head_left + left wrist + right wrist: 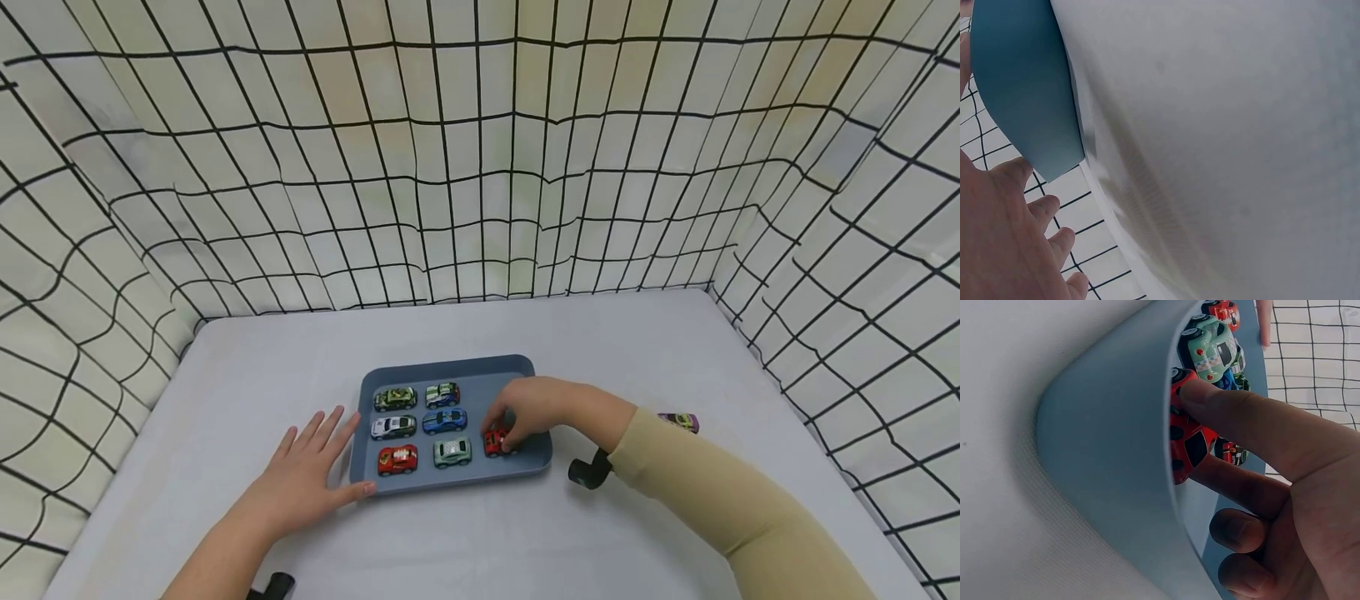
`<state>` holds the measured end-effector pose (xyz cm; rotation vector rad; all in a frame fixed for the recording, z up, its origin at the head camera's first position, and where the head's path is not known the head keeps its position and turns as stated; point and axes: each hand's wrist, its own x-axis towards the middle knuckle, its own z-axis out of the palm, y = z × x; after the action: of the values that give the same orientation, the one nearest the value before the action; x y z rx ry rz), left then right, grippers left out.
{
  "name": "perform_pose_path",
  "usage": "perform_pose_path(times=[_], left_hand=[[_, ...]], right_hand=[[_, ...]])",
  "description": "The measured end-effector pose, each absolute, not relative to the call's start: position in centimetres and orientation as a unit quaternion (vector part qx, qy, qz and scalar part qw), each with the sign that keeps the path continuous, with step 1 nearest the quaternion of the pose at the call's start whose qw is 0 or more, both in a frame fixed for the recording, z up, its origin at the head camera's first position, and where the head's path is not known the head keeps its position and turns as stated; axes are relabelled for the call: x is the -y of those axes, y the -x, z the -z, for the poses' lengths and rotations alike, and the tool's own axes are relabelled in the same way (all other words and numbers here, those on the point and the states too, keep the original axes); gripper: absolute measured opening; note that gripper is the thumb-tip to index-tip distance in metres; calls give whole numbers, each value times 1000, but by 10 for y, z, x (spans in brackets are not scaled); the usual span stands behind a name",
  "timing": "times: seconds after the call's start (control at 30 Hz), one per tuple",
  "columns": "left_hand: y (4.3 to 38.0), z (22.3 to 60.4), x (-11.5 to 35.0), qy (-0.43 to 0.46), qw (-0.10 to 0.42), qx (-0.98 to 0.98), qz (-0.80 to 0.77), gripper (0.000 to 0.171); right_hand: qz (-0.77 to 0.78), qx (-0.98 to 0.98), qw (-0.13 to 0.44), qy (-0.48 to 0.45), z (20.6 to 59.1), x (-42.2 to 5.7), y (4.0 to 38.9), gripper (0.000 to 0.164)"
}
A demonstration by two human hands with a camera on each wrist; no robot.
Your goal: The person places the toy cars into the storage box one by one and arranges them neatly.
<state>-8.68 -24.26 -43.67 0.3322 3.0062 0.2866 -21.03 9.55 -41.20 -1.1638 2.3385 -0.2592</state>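
Observation:
Inside a blue-grey tray (480, 482), my right hand (528, 408) pinches a red toy car (1192, 442) between thumb and index finger, near the tray's front right corner. My left hand (311, 475) lies with fingers spread at the tray's left side, its thumb at the front left corner. Left of the pinched car are a mint-green toy car (452, 452) and a red toy car (397, 459). Behind them sit a white toy car (393, 427), a blue toy car (445, 420), a green camouflage toy car (395, 399) and a striped toy car (442, 394).
A purple toy car (681, 422) lies on the white table (622, 342) right of the tray, partly hidden by the right sleeve (697, 483). Black wire grid panels (480, 167) with white cloth behind stand around the table's back and sides.

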Motion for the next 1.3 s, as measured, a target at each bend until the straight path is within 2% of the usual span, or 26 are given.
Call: perform_pose_path(times=[0.43,0.97,1.3], left_hand=[[87,439,243,-109,52,-988,-95,110],[85,437,242,-106,44,-989,-94,109],[86,436,242,-106,46,-989,-94,110]], right_hand=[[113,-862,267,416,412,-98,209,33],[151,-866,247,409,400,-107,211,34],[191,-866,220,406,392,-134,216,37]])
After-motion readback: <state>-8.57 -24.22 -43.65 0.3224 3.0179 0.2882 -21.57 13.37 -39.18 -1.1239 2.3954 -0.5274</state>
